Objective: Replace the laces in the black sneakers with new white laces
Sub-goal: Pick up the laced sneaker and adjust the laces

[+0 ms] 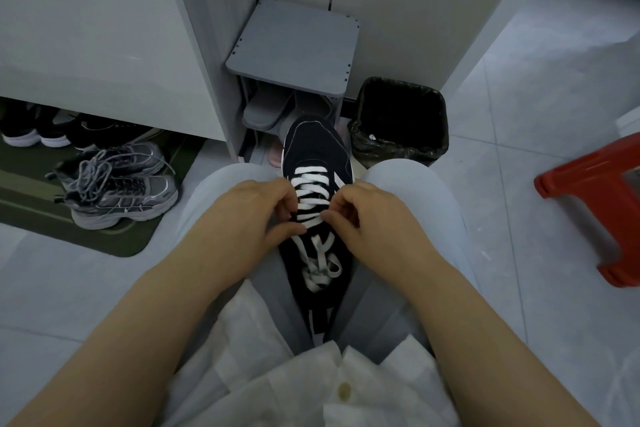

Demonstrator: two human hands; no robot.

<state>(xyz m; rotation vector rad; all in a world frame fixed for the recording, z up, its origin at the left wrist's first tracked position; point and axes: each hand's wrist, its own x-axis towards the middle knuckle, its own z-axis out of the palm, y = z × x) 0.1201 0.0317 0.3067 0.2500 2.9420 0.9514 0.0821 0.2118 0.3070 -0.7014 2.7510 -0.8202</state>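
Note:
A black sneaker lies between my knees, toe pointing away from me. A white lace is threaded in crossed rows up its front, and its loose ends lie tangled on the tongue. My left hand pinches the lace at the sneaker's left side, near the upper rows. My right hand pinches the lace on the right side at the same height. Both hands have curled fingers.
A grey pair of sneakers sits on a dark mat at the left, with more shoes under a cabinet. Ahead stand a small grey shoe rack and a black-lined bin. A red stool is at the right.

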